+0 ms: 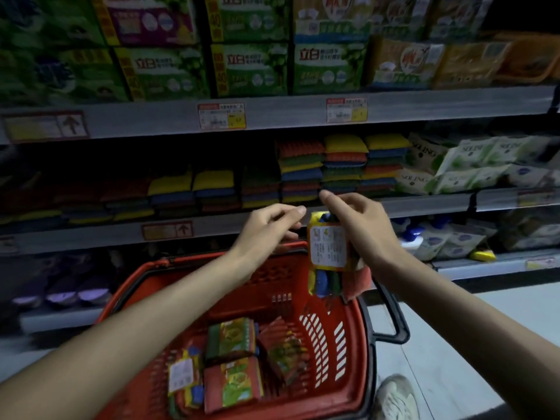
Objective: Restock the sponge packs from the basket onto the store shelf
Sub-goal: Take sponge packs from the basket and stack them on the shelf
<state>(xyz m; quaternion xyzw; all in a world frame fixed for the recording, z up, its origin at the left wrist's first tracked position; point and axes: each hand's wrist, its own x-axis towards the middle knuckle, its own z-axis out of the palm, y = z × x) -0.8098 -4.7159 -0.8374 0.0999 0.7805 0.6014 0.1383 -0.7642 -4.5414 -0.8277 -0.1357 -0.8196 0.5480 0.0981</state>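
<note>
From the head view, our right hand (360,228) holds one sponge pack (331,256) up over the red basket (342,338), just under the shelf (424,204) stacked with sponges (342,162). Our left hand (266,228) floats beside it, fingers loosely curled and, we think, holding nothing. More packs (233,368) lie in the basket.

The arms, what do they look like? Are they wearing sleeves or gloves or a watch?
Both arms are bare as far as the picture shows: no sleeves on the forearms. The left hand and the right hand have no gloves. No watch, bracelet or ring shows on either wrist or on the fingers that can be seen. The nails look short and plain.
</note>
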